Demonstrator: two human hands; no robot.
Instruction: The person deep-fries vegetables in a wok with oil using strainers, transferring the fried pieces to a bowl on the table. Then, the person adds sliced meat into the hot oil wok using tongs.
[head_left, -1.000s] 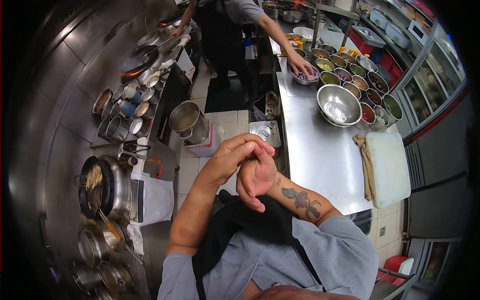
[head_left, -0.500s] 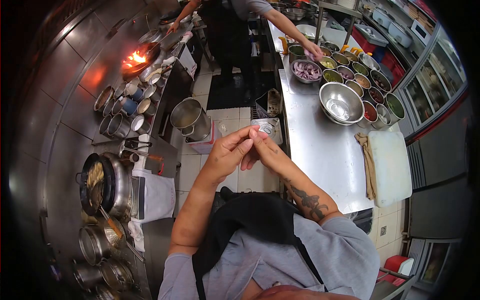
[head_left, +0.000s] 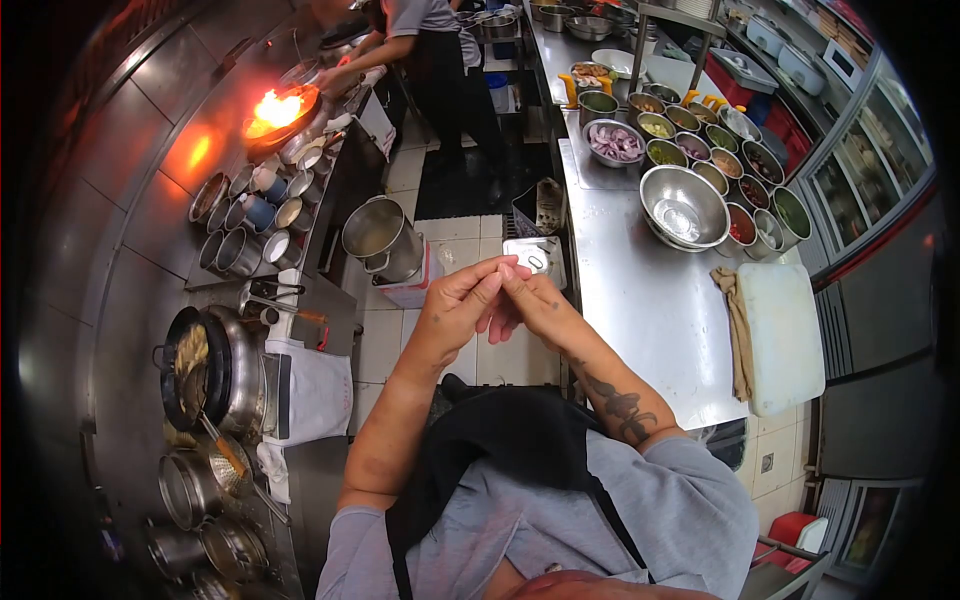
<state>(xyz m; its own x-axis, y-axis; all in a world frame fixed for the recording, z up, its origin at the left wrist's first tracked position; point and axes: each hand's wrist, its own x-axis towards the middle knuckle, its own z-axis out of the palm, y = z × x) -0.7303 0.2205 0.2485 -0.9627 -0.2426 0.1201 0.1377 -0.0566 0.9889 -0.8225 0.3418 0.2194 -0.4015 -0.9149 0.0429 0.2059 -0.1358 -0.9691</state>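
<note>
Left hand: the wearer's left hand (head_left: 455,312) is raised in front of the body, thumb and forefinger brought close together, their tips meeting the other hand's; whether they pinch anything small cannot be told.
Right hand: the right hand (head_left: 537,308) mirrors it, thumb against the left thumb, other fingers partly hidden; what it pinches, if anything, cannot be told.
Metal lid: a square metal lid (head_left: 533,257) lies lower down, showing just beyond the fingertips.
Stockpot: a deep steel pot (head_left: 402,258) stands beyond the left hand, to its left.
Counter: right of the right hand, a steel counter (head_left: 650,330) carries a shiny bowl (head_left: 684,205), a brown cloth (head_left: 737,335) and a pale chopping board (head_left: 788,340).
Flames: far beyond the left hand, a co-worker (head_left: 450,85) stands by a flaming wok (head_left: 282,135).
</note>
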